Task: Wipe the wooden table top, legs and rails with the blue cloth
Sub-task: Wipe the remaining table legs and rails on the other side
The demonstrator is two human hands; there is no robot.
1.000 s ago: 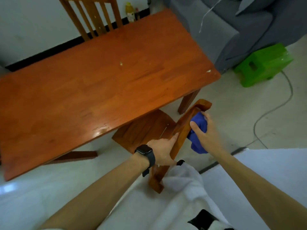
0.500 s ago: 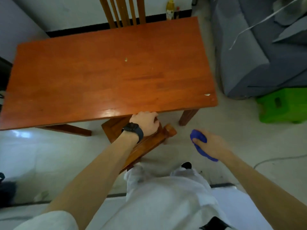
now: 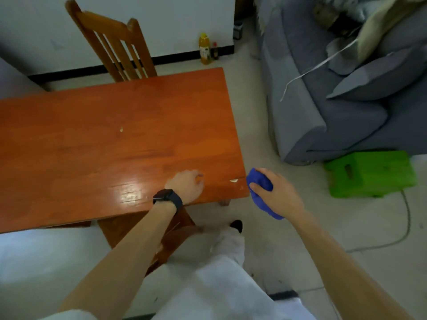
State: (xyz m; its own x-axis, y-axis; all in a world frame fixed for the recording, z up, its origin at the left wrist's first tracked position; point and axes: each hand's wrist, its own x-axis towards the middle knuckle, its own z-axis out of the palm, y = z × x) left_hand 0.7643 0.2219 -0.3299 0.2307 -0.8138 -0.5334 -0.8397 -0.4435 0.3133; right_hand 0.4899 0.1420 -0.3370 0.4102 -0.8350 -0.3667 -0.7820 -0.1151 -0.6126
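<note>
Desk top (image 3: 92, 135) next, I reckon: your right hand (image 3: 279, 195) clamps the blue cloth (image 3: 260, 181) by its corner, left hand (image 3: 188, 185) rests slack on it; sweep inward.

Glossy wooden table top (image 3: 115, 139); soft blue cloth (image 3: 260, 182); green plastic stool (image 3: 369, 174).

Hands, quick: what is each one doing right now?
Left hand: loosely open, holding nothing, over the table.
Right hand: gripping the cloth.
</note>
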